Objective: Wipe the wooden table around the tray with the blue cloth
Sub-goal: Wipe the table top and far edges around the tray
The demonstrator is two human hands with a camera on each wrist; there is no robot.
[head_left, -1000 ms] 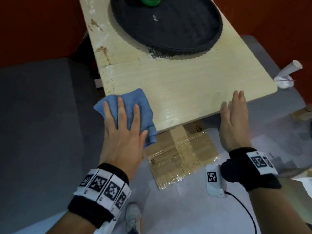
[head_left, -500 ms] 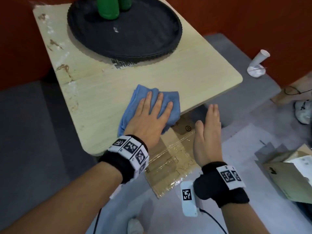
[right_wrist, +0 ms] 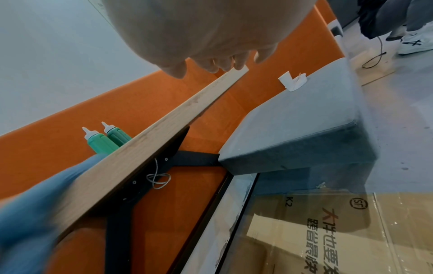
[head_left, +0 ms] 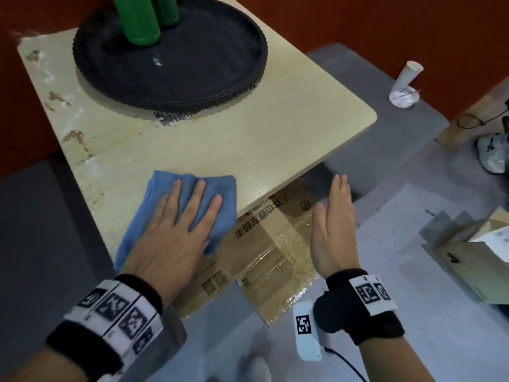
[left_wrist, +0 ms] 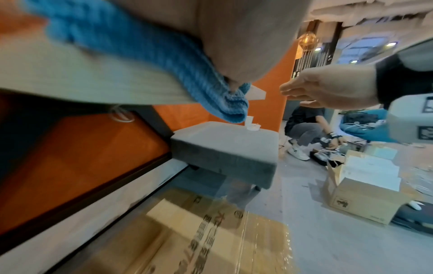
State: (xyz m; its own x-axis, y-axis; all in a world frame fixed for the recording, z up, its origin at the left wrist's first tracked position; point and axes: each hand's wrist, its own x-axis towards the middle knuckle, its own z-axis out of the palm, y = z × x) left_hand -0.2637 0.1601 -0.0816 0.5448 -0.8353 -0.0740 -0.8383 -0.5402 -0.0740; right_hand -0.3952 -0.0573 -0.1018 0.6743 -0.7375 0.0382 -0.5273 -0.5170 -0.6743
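**Cloth back at near edge, mid-width; left strip still dirty**

Change: a second ago the blue cloth (head_left: 181,213) was at the near-left corner of the surface (head_left: 248,150). Half a second ago it was further right along the near edge, and it's in roughly the same spot now, shifted slightly toward the edge. The cloth's near-right corner now hangs off the lip, which is clear in the left wrist view. The right hand (head_left: 334,230) was level with the near edge a second ago and now hovers off it, over the cardboard (head_left: 275,257) on the floor, touching nothing.

Judgement: the near band is being swept side to side. The brown and white smears along the left strip (head_left: 74,136) look untouched, and the areas left of and behind the tray aren't done yet. Call it early to mid task.

Hands: the left hand (head_left: 176,235) lies flat on the cloth with fingers (head_left: 198,199) straight and slightly spread, pressing down, not gripping. The right hand's fingers are straight and held together, idle.

Materials and shapes:
- Cloth: soft knit or terry, folded and bunched into ridges, so it conforms well to the surface.
- Surface: pale wood-grain laminate with rounded corners and a thin edge, glossy near the lip.
- Tray (head_left: 248,86): round, black and matte, with a ribbed rim; it sits at the far-left of the surface, well apart from the cloth.
- Two green bottles (head_left: 140,26): upright on the tray's far side, smooth plastic, with white nozzle caps visible in the right wrist view.
- A printed label (head_left: 176,118) sits just at the tray's near rim.
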